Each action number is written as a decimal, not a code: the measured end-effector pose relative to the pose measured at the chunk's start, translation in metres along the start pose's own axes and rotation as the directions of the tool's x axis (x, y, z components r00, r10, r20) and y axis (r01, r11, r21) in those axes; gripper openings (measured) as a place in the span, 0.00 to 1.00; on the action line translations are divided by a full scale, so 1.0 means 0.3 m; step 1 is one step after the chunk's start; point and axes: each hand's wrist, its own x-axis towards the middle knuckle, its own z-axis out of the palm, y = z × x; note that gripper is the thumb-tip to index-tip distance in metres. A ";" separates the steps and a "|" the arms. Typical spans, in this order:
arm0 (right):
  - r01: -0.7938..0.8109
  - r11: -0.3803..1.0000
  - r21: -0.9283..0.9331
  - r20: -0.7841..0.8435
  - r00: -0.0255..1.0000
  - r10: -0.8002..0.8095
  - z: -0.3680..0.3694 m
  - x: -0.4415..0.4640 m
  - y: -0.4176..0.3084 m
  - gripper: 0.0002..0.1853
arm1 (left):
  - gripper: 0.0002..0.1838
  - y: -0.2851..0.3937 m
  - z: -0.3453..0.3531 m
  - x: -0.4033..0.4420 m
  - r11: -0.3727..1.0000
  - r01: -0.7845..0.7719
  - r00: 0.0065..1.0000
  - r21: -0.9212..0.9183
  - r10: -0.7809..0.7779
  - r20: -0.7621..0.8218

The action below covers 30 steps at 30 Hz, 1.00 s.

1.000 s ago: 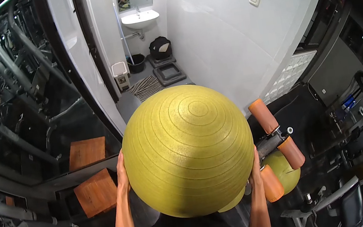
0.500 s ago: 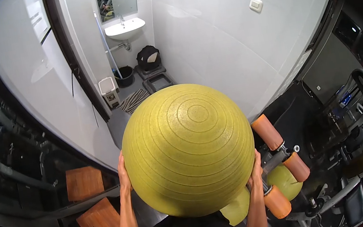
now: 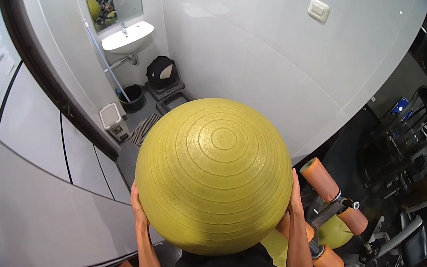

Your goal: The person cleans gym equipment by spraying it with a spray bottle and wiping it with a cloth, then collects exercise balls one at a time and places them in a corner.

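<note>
A large yellow-green exercise ball point(image 3: 215, 178) with ringed ridges fills the middle of the view, held up in front of my chest. My left hand point(image 3: 138, 206) presses flat on the ball's left side, and my right hand point(image 3: 294, 193) presses on its right side. The ball rests between the two palms; some fingertips are hidden along its edge. Other yellow-green balls point(image 3: 334, 233) show low behind my right forearm, beside orange foam rollers point(image 3: 319, 179) on a metal machine.
Ahead is a small room with a white sink point(image 3: 128, 38), a black bucket point(image 3: 132, 98) with a pole, a bin point(image 3: 113, 121) and a striped mat point(image 3: 144, 129). A wall point(image 3: 268, 57) stands ahead right, a white door panel point(image 3: 36, 178) left, gym machines point(image 3: 425, 128) right.
The view has shifted closer to the doorway, with the sink moving left and lower in the frame. More of the white door panel shows at left. Both hands still hold the ball.
</note>
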 end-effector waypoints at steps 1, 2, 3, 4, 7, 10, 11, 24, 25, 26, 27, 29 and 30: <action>0.025 0.999 -0.045 0.004 1.000 -0.025 -0.011 0.044 0.013 0.35 | 0.35 -0.004 0.010 0.030 0.999 -0.015 1.000 0.037 0.015 -0.005; 0.021 0.999 -0.044 -0.009 1.000 -0.022 -0.025 0.087 0.025 0.35 | 0.35 -0.023 0.004 0.070 0.999 -0.004 1.000 0.039 0.004 0.003; 0.042 0.996 -0.078 -0.024 0.999 -0.044 -0.020 0.124 0.026 0.34 | 0.34 -0.038 -0.003 0.121 0.999 0.005 1.000 0.053 -0.006 0.019; 0.062 0.992 -0.112 -0.039 0.997 -0.067 -0.015 0.159 0.027 0.33 | 0.33 -0.057 -0.009 0.171 0.998 0.012 0.999 0.066 -0.014 0.036; 0.029 0.996 -0.087 -0.091 0.995 -0.037 0.043 0.253 0.011 0.34 | 0.32 -0.066 0.011 0.326 0.997 0.041 0.998 0.068 -0.043 0.036; 0.016 0.997 -0.077 -0.065 0.998 -0.021 0.100 0.358 -0.006 0.35 | 0.31 -0.047 0.044 0.509 0.992 0.027 0.995 0.122 -0.039 0.090; 0.019 0.997 -0.070 -0.084 0.996 -0.025 0.125 0.388 -0.009 0.35 | 0.31 -0.035 0.055 0.575 0.991 0.033 0.993 0.126 -0.047 0.108; -0.015 1.000 0.024 -0.382 0.924 0.023 0.500 0.707 0.024 0.39 | 0.31 0.081 0.131 1.336 0.983 0.064 0.954 0.171 -0.111 0.280; -0.018 0.999 0.038 -0.427 0.903 0.033 0.528 0.728 0.032 0.37 | 0.31 0.074 0.123 1.384 0.983 0.075 0.946 0.168 -0.123 0.300; -0.026 0.999 0.048 -0.434 0.900 0.044 0.546 0.756 0.044 0.37 | 0.31 0.080 0.127 1.429 0.980 0.081 0.944 0.181 -0.134 0.303; -0.017 0.997 0.075 -0.424 0.904 0.048 0.564 0.782 0.052 0.37 | 0.32 0.090 0.142 1.475 0.975 0.085 0.939 0.204 -0.147 0.311; -0.012 0.994 0.112 -0.417 0.907 0.058 0.613 0.840 0.072 0.38 | 0.32 0.095 0.156 1.563 0.967 0.090 0.932 0.237 -0.165 0.322; -0.010 0.990 0.141 -0.433 0.899 0.070 0.634 0.863 0.079 0.38 | 0.32 0.092 0.161 1.603 0.966 0.104 0.925 0.237 -0.181 0.333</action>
